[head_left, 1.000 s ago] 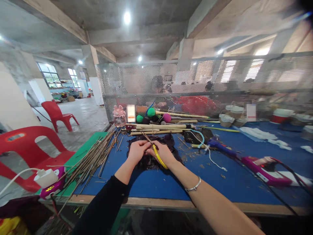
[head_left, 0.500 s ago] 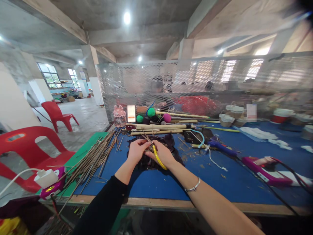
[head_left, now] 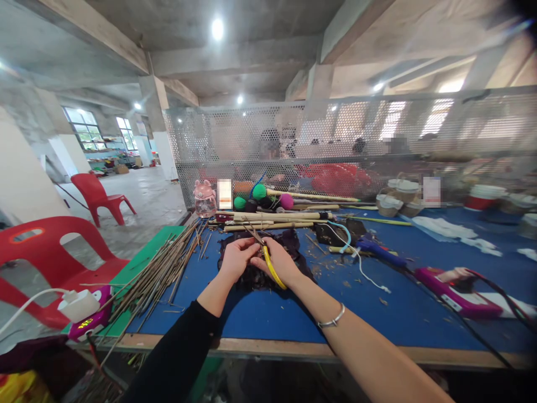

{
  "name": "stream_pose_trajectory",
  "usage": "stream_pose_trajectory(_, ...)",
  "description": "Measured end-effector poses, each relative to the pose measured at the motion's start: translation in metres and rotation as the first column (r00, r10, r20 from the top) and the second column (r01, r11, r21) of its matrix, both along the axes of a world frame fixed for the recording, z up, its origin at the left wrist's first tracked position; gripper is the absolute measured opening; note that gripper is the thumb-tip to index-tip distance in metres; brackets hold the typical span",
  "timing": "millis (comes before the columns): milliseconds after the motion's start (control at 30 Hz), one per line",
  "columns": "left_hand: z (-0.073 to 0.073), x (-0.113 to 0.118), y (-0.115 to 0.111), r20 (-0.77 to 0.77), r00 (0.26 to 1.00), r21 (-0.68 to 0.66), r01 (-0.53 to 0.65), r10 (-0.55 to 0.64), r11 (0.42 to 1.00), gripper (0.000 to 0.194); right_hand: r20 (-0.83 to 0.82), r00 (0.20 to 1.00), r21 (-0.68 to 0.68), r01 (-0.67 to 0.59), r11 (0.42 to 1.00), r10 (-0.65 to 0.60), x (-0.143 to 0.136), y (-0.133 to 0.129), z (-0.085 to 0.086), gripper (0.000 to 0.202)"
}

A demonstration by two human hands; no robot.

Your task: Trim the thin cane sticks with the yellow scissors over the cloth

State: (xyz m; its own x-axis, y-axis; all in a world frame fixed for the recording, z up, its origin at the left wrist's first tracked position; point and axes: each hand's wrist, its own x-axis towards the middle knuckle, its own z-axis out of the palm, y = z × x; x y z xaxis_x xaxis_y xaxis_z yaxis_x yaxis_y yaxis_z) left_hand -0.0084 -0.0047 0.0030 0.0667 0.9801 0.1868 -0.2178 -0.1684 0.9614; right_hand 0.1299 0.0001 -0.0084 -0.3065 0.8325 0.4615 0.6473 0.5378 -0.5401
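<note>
Scissors with yellow handles (head_left: 272, 271) are in my right hand (head_left: 285, 264), which is closed around them. Their blades point away and to the left, parted at the tips. My left hand (head_left: 235, 258) is closed in a pinch just left of the blades. Whatever its fingers grip is too small and too covered to name. Beneath both hands lies a crumpled black sheet (head_left: 302, 262) with small brown scraps on it. Past the blades, pale bamboo-like sticks (head_left: 277, 217) lie crosswise on the blue table (head_left: 348, 313).
A bundle of thin brown sticks (head_left: 161, 268) lies at left over a green surface. Green and magenta balls, a pink bottle (head_left: 205, 200) and a mesh partition (head_left: 235, 140) stand behind. To the right are a white cord, a blue-handled tool (head_left: 381, 253) and a purple power strip (head_left: 457, 294).
The scissor blades show more openly and stand further apart, and the yellow handle has shifted slightly to the right. Both hands stay in nearly the same place.
</note>
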Motion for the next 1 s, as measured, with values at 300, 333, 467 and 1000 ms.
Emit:
stream_pose_trajectory(300, 0.0014, 0.0013, -0.002, -0.006, 1.0, -0.035, -0.023, 0.023, 0.999, 0.036, 0.009, 1.0, -0.024, 0.009, 1.0, -0.008, 0.001, -0.0042, 0.0056, 0.04)
stream_pose_trajectory(333, 0.0016, 0.0012, -0.002, -0.005, 0.999, -0.031, -0.039, 0.038, 0.999, 0.036, 0.021, 1.0, -0.019, 0.017, 1.0, -0.017, 0.0013, -0.0049, 0.0063, 0.039)
stream_pose_trajectory(467, 0.0013, 0.0008, -0.0012, -0.043, 0.994, -0.062, -0.102, 0.099, 0.993, 0.039, 0.025, 0.999, -0.026, 0.027, 0.999, -0.026, 0.0015, -0.0051, 0.0065, 0.034)
stream_pose_trajectory(1000, 0.0021, -0.0008, -0.0007, -0.06, 0.993, 0.003, -0.106, 0.106, 0.994, 0.033, 0.104, 0.992, -0.031, 0.081, 0.996, -0.077, -0.0003, -0.0063, 0.007, 0.044)
